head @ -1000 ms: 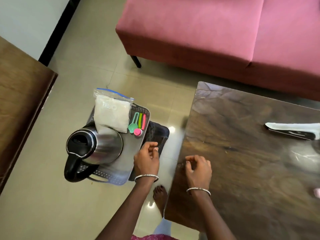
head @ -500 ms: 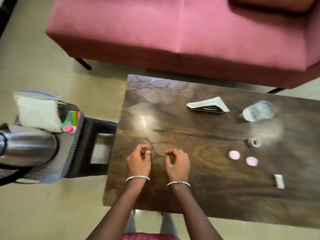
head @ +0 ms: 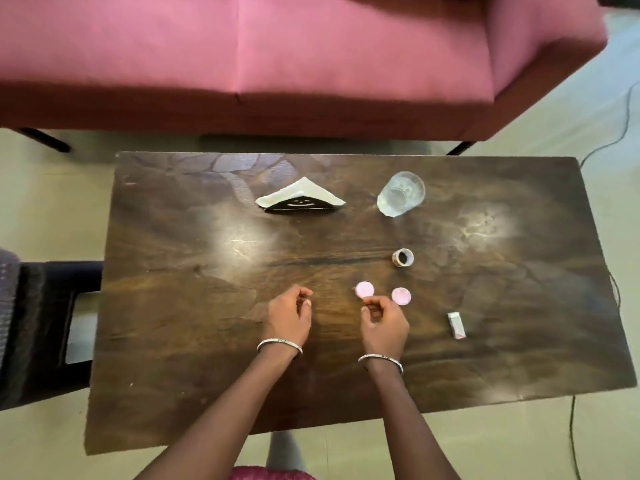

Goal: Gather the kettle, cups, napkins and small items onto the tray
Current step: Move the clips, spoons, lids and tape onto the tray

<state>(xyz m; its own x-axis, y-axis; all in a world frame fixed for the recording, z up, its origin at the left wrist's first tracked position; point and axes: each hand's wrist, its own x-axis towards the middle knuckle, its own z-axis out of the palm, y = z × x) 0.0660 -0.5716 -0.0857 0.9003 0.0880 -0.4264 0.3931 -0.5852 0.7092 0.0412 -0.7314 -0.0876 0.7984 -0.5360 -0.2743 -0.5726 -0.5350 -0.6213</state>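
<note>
On the dark wooden table (head: 194, 341) stand a black napkin holder with white napkins (head: 300, 199) and a clear glass cup (head: 401, 194). Nearer me lie a small tape roll (head: 402, 257), two pink round discs (head: 365, 289) (head: 401, 295) and a small white packet (head: 456, 325). My left hand (head: 290, 315) hovers over bare wood with loosely curled fingers, holding nothing. My right hand (head: 382, 322) is also loosely curled, its fingertips at the near edge of the left pink disc. The kettle is out of view.
A black stool (head: 45, 323) stands beside the table's left end, with a grey mesh edge of the tray (head: 6, 289) showing at the frame's border. A pink sofa (head: 311, 57) runs along the far side. A cable (head: 573, 438) trails on the floor at right.
My view has swung right from the tray and kettle to the table. Both hands moved right across the table, and the right hand now reaches the pink discs.
</note>
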